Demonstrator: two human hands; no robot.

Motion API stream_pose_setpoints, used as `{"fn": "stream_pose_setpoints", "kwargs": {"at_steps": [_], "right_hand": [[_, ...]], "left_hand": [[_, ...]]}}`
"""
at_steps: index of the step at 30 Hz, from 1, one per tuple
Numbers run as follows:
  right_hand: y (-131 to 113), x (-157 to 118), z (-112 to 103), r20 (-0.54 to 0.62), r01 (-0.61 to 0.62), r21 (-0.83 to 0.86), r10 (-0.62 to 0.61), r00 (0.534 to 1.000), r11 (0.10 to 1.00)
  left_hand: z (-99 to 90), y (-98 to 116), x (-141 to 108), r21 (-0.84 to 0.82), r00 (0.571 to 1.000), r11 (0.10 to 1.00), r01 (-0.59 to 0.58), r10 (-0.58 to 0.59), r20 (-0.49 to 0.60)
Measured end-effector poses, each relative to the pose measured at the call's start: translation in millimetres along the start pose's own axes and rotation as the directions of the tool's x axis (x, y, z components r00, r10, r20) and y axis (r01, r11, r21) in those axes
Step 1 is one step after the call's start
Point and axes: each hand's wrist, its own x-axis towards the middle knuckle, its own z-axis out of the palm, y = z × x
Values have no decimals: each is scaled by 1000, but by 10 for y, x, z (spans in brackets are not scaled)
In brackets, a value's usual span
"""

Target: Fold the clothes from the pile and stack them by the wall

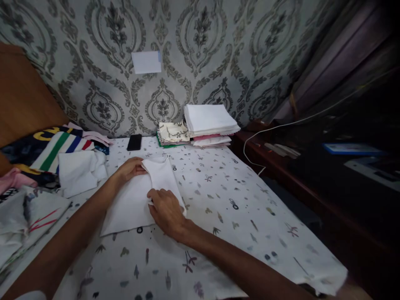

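Note:
A white cloth (pixel 131 208) lies on the patterned white sheet (pixel 212 200), its right part folded over toward the left. At the upper left edge of the folded layer, my left hand (pixel 130 169) pinches the fabric with its fingers closed. Lower down, my right hand (pixel 166 210) grips the edge of that same layer, fingers curled around it. Both hands are on the one cloth, which is mostly flat, with a raised corner at the top. The fingertips of my right hand are partly hidden in the fabric.
Behind stand a stack of folded white cloths (pixel 209 121) and a smaller patterned stack (pixel 173 133). A black phone (pixel 134 142) lies left of them. Loose clothes (pixel 78 171) are heaped at the left. A thin white cable (pixel 281 126) crosses the dark furniture at the right.

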Motion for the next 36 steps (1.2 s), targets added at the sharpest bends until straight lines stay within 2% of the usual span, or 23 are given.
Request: {"fn": "stream_pose_setpoints", "kwargs": {"at_steps": [5,8,11,13,14,16,18,19,20,21,24,29,33,36], "right_hand": [[-109,113,19,57,23,-58,-20,998,998],[-175,147,22,76,43,-42,-39,996,998],[-166,135,41,138,138,56,-144,980,989],[-84,114,39,134,182,128,-199,971,975],[-22,104,32,107,181,149,-198,974,972],[125,77,20,32,148,151,-155,987,977],[267,33,35,-28,112,105,-110,994,988],[326,0,62,-41,102,68,-99,994,992],[372,-41,101,-40,101,30,-99,994,994],[406,-85,149,-30,105,-4,-105,994,994],[446,-212,298,26,134,-61,-133,991,989],[434,-269,332,88,151,-68,-145,986,986],[435,-251,260,141,154,-59,-144,979,986],[443,-268,229,125,156,-23,-152,980,987]], "left_hand": [[50,1,114,264,993,959,-105,116,-29],[2,20,153,362,979,917,-166,197,-51],[-62,55,110,491,949,839,-234,306,-72],[-35,72,49,598,910,741,-307,412,-43],[13,71,20,670,881,649,-361,473,16],[175,43,-15,774,803,389,-499,544,244],[379,-22,3,753,718,162,-638,477,507],[474,-63,35,719,690,111,-686,411,595],[554,-104,82,701,681,81,-708,340,649],[613,-143,142,706,691,58,-706,273,669],[661,-209,370,781,773,10,-624,153,616],[587,-165,676,854,848,-6,-520,115,517],[589,-87,677,870,864,15,-492,133,486],[563,-51,472,868,860,87,-489,213,464]]}}
